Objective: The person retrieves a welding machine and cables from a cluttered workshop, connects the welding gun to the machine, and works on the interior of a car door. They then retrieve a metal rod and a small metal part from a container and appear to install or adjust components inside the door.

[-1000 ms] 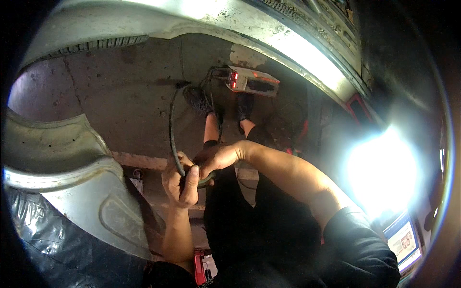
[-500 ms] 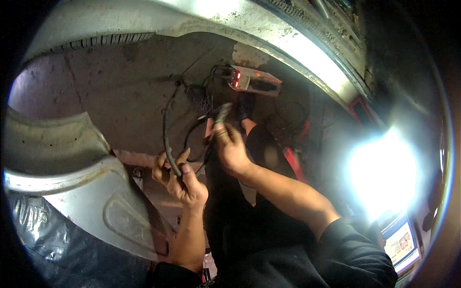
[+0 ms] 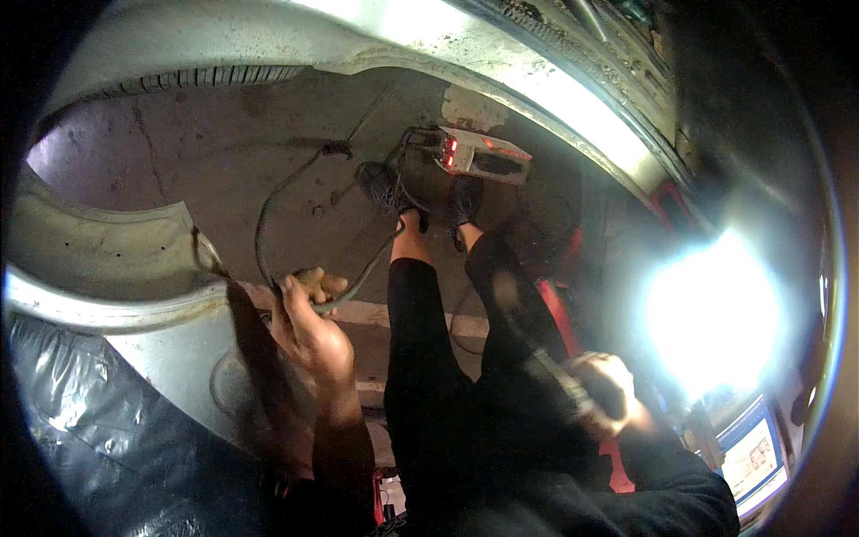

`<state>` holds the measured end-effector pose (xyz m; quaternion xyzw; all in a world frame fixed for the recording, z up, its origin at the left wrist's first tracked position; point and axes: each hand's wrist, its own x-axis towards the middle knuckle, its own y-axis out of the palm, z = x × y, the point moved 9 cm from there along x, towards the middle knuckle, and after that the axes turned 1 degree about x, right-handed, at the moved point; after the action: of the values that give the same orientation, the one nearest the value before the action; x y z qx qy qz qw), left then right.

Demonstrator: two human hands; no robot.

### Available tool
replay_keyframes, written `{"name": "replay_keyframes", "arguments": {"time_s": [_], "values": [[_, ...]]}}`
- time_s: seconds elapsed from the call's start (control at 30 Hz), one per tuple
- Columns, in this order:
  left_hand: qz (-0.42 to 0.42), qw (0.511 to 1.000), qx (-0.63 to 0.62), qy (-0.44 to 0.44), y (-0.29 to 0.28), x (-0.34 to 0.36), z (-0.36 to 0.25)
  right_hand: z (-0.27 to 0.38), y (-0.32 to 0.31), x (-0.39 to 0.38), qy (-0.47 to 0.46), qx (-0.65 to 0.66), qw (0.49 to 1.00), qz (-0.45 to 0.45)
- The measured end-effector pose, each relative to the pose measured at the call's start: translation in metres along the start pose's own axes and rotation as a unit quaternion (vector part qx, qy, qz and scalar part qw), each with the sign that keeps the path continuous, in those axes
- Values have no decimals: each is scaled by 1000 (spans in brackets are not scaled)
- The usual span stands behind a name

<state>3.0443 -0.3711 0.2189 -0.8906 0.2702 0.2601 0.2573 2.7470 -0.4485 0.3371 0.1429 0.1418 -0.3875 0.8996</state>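
My left hand is closed around a dark cable, which loops forward over the floor on one side and toward my shoes on the other. Off to the right, beside my thigh, my right hand grips a light grey, rod-like handle. Motion blurs both that hand and the handle, so the kind of tool cannot be made out. A thin dark line trails from the handle's far end. Past my feet stands a box-shaped electrical unit with red lit digits and cables at its left end.
Pale metal vehicle body panels curve across the top and the left. Black plastic sheeting hangs at lower left. A glaring work lamp and a lit screen stand at right. Red straps or bars lie beside my leg.
My right hand has swung from the middle down to the right with the handle. My left hand has shifted slightly left, still gripping the cable, whose loop has spread wider.
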Motion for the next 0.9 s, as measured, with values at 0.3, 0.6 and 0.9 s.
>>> {"name": "replay_keyframes", "arguments": {"time_s": [0.3, 0.6, 0.9], "values": [[268, 899, -337, -81, 104, 27, -31, 1, 147, 33, -33, 13, 972, 230], [331, 881, -336, -30, 145, 72, -38, 61, 104, 65, -231, -143, 953, 135], [388, 861, -321, -74, 151, 47, 8, 86, 93, 104, -283, -8, 954, 99]]}}
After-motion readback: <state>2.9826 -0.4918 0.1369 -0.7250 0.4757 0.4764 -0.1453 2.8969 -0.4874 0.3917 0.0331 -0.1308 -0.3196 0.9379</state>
